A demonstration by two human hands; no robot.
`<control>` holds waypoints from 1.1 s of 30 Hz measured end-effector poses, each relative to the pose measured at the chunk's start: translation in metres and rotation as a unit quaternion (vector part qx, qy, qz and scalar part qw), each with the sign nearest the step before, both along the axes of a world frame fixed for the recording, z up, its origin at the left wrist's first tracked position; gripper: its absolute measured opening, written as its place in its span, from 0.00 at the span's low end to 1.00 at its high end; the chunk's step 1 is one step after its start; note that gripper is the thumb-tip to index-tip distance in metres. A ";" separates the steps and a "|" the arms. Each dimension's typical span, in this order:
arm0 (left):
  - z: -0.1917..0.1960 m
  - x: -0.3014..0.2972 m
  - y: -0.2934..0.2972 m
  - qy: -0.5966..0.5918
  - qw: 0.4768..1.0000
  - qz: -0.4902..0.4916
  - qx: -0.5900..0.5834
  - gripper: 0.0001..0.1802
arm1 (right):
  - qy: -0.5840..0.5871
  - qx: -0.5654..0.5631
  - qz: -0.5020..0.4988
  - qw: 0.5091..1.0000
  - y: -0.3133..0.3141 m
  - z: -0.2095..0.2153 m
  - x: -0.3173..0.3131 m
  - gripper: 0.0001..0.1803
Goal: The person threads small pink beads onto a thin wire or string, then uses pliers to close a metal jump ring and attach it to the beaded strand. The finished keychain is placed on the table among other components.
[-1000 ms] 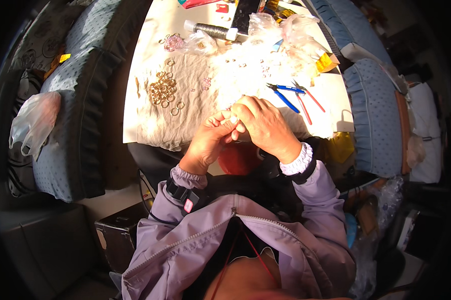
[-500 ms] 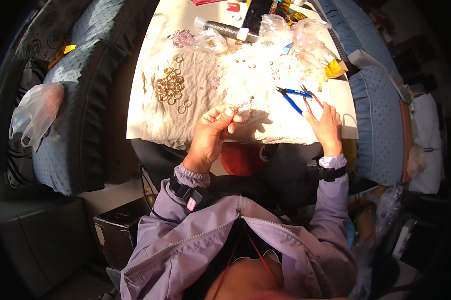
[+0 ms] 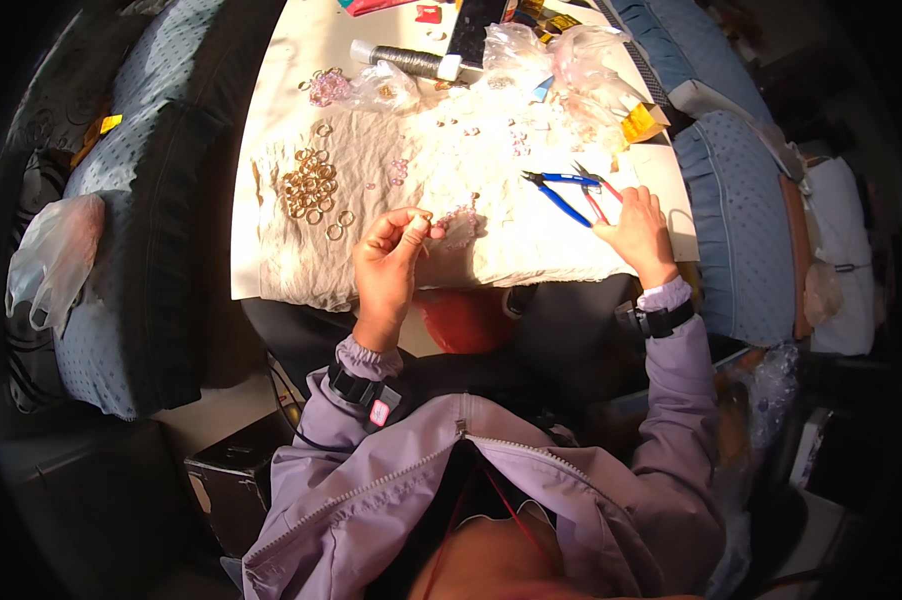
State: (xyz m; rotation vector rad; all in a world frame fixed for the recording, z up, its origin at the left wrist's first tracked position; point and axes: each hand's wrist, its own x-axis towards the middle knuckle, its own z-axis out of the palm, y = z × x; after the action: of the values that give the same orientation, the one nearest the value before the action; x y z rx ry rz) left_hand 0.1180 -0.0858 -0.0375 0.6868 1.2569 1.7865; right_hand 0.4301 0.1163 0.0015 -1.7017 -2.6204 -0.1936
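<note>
Far left, a clear plastic bag (image 3: 53, 258) lies on a blue dotted cushion (image 3: 121, 200), beside a dark upholstered edge. White table (image 3: 271, 110) runs up the middle, a crumpled pale cloth (image 3: 371, 215) spread over its near part. On the cloth's left portion, a loose cluster of gold-coloured rings (image 3: 309, 190), some overlapping, a few strays just below. Above the cloth, a small pinkish bead heap (image 3: 327, 88) and a spool of dark thread (image 3: 406, 62) lying on its side. Left hand (image 3: 389, 265) is raised over the near edge of the cloth, thumb and fingertips pinched together on a small ring piece (image 3: 423, 222); the piece is too small to make out in detail, but it sits at the fingertips, just beside a pinkish bead patch (image 3: 459, 226) on the cloth. Small beads scattered across the cloth's centre. Further right, blue-handled pliers (image 3: 556, 192) and red-handled pliers (image 3: 596, 195) lie on the cloth, handles spread, close together. Right hand (image 3: 636, 232) rests at the cloth's right edge, fingers loosely curled and touching the red handles; whether it grips them I cannot tell. Top right of the table, crumpled clear bags (image 3: 581, 70) with a yellow tag (image 3: 639, 122). Beyond, a blue cushioned seat (image 3: 736, 210). Both wrists carry dark bands over lilac jacket sleeves (image 3: 671, 370).
</note>
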 end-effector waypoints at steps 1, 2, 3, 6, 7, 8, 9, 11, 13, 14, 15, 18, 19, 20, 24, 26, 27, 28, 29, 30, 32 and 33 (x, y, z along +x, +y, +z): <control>-0.002 -0.001 0.000 -0.005 1.000 -0.006 0.005 0.08 | 0.000 0.008 0.007 1.000 0.000 0.001 0.000 0.37; -0.004 -0.002 0.001 -0.015 1.000 -0.010 0.013 0.08 | -0.002 0.018 0.004 1.000 -0.001 0.001 0.000 0.37; -0.006 -0.002 0.001 -0.017 1.000 -0.008 -0.002 0.08 | 0.001 0.024 0.001 1.000 -0.001 0.002 0.000 0.36; -0.008 -0.005 0.002 -0.026 1.000 -0.009 0.006 0.08 | -0.005 0.052 -0.006 0.999 -0.003 0.004 0.010 0.35; -0.008 -0.006 0.002 -0.035 0.999 -0.019 -0.001 0.08 | 0.005 0.065 0.004 0.998 -0.003 0.003 0.013 0.34; -0.008 -0.007 0.003 -0.043 0.999 -0.025 -0.008 0.08 | 0.006 0.071 -0.003 0.997 -0.004 0.004 0.018 0.34; -0.008 -0.009 0.001 -0.057 0.998 -0.018 -0.018 0.08 | 0.017 0.084 0.006 0.996 -0.006 0.005 0.024 0.34; -0.006 -0.012 0.001 -0.080 0.996 -0.046 0.001 0.08 | 0.061 0.080 0.013 0.995 -0.011 0.008 0.033 0.32; -0.004 -0.015 0.000 -0.137 0.987 -0.081 0.002 0.09 | 0.086 0.068 0.008 0.994 -0.014 0.014 0.037 0.26; -0.002 -0.016 -0.001 -0.162 0.982 -0.097 -0.007 0.09 | 0.170 0.004 -0.009 0.985 -0.017 0.018 0.036 0.24; 0.000 -0.017 -0.002 -0.190 0.975 -0.119 -0.005 0.08 | 0.241 -0.068 -0.058 0.966 -0.020 0.025 0.034 0.22; 0.009 -0.017 -0.003 -0.232 0.957 -0.172 -0.007 0.08 | 0.320 -0.084 0.106 0.938 -0.049 0.040 0.015 0.27; 0.012 -0.017 -0.005 -0.236 0.953 -0.188 -0.002 0.08 | 0.339 -0.086 0.162 0.923 -0.059 0.045 0.005 0.29; 0.015 -0.015 -0.006 -0.246 0.949 -0.195 -0.013 0.09 | 0.345 -0.148 0.182 0.909 -0.063 0.053 -0.006 0.33; 0.023 -0.016 -0.011 -0.257 0.936 -0.242 -0.005 0.10 | 0.306 -0.138 0.313 0.888 -0.077 0.069 -0.051 0.36; 0.025 -0.018 -0.014 -0.267 0.930 -0.251 0.003 0.08 | 0.264 -0.112 0.353 0.890 -0.079 0.074 -0.064 0.38; 0.025 -0.019 -0.015 -0.269 0.928 -0.258 0.014 0.07 | 0.266 -0.122 0.353 0.889 -0.080 0.076 -0.068 0.38; 0.026 -0.020 -0.017 -0.271 0.927 -0.258 0.007 0.07 | 0.267 -0.133 0.352 0.887 -0.081 0.077 -0.070 0.38; 0.026 -0.021 -0.018 -0.270 0.927 -0.260 0.005 0.07 | 0.268 -0.142 0.351 0.886 -0.081 0.077 -0.071 0.38; 0.027 -0.022 -0.018 -0.268 0.927 -0.262 0.004 0.07 | 0.271 -0.139 0.356 0.883 -0.081 0.077 -0.072 0.38; 0.027 -0.023 -0.019 -0.247 0.931 -0.270 -0.002 0.08 | 0.276 -0.130 0.367 0.879 -0.081 0.076 -0.072 0.38; 0.028 -0.024 -0.019 -0.236 0.932 -0.274 -0.005 0.09 | 0.281 -0.129 0.369 0.877 -0.081 0.076 -0.071 0.38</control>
State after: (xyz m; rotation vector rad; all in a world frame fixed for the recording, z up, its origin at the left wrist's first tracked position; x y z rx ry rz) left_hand 0.0944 -0.1048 -0.0097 0.4943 0.6618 1.3619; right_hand 0.3589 0.0351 0.0775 -0.5221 -2.6389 0.5856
